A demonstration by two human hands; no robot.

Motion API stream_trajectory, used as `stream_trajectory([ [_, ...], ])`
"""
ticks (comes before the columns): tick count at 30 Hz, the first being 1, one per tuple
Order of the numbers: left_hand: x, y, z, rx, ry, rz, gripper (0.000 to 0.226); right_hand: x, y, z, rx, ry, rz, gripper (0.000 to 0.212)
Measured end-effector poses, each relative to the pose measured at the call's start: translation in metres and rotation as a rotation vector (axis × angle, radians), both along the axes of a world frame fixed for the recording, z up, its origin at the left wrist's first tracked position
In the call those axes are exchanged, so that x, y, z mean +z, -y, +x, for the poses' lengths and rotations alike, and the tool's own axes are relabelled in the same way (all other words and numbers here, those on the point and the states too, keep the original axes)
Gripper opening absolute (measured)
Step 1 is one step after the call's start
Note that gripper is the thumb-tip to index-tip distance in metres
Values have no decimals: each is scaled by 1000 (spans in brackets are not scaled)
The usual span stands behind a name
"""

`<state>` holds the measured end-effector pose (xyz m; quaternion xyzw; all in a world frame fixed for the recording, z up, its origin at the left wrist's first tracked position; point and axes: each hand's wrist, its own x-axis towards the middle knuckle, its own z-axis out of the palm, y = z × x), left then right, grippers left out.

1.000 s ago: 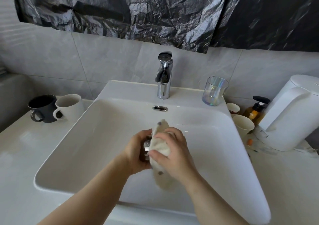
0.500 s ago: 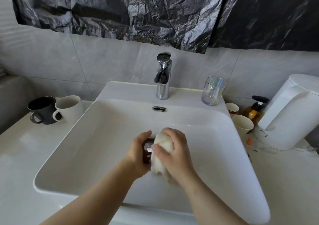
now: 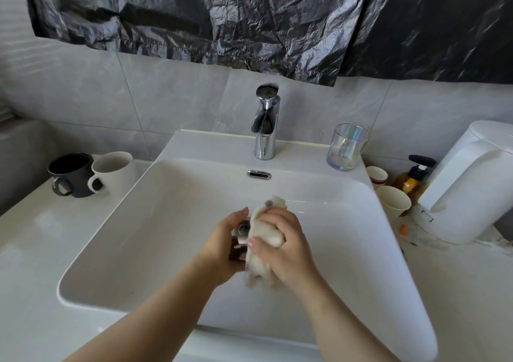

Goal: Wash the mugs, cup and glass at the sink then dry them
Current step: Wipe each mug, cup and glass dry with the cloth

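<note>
The small dark cup (image 3: 241,236) I am working on sits over the middle of the sink (image 3: 155,222), closer to its front edge than to the tap (image 3: 266,128), and most of it is hidden. My left hand (image 3: 222,246) wraps it from the left with fingers closed round its side. My right hand (image 3: 280,246) is clenched on a pale cloth (image 3: 266,231) pressed against the cup from the right, so cup and cloth meet directly between my palms. The cup's mouth seems to face the cloth, its axis running roughly left to right, though I cannot be sure. I judge the next wipe turns on that: the cloth hand is the one that reaches in. The glass (image 3: 347,146) stands at the sink's back right corner, nearer my right hand. The black mug (image 3: 72,174) and white mug (image 3: 115,168) touch on the worktop left of the sink, nearer my left. A pump bottle (image 3: 413,179) and white kettle (image 3: 472,184) stand on the right; no writing is readable anywhere.
</note>
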<state>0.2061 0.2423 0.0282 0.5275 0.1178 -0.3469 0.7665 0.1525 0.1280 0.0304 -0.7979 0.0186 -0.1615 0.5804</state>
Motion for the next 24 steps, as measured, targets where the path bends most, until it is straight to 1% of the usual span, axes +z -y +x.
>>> stream_trajectory([
  [1,0,-2,1,9,-33,0,35,-1,0,-1,35,-9,-73,31],
  [2,1,-1,2,22,-3,36,33,-3,1,-2,55,-39,-86,33],
  [3,1,0,2,46,65,91,30,-3,2,-1,44,-74,-34,31],
  [4,3,1,2,72,146,129,27,-3,3,0,15,-107,71,26],
  [5,5,2,1,78,215,129,29,-3,3,0,-14,-136,217,20],
  [6,4,3,0,64,251,118,38,-2,4,1,-46,-170,371,14],
  [7,0,3,2,40,273,105,53,1,4,2,-87,-211,503,8],
  [8,0,3,2,11,288,94,68,3,5,3,-139,-245,572,5],
  [9,0,3,1,-9,290,96,77,5,7,4,-196,-263,590,11],
  [11,-1,4,3,37,256,48,81,1,10,5,-296,-260,540,20],
  [13,0,3,7,72,219,-41,79,-8,10,6,-337,-280,368,24],
  [14,0,1,9,68,181,-81,73,-13,8,7,-320,-283,310,23],
  [16,1,-4,12,1,106,-133,57,-16,1,7,-259,-254,276,18],
  [17,1,-5,12,-64,96,-134,52,-14,-1,7,-226,-224,286,20],
  [19,1,-3,8,-221,125,-99,41,-10,1,8,-137,-170,313,33],
  [20,1,-2,6,-282,134,-81,40,-8,4,7,-90,-159,287,33],
  [22,0,-1,5,-342,118,-62,49,-3,9,2,-4,-174,140,22],
  [23,-1,-2,7,-355,109,-47,55,-1,10,0,16,-182,65,21],
  [24,-1,-3,8,-366,100,-35,59,-2,11,-1,14,-188,1,27],
])
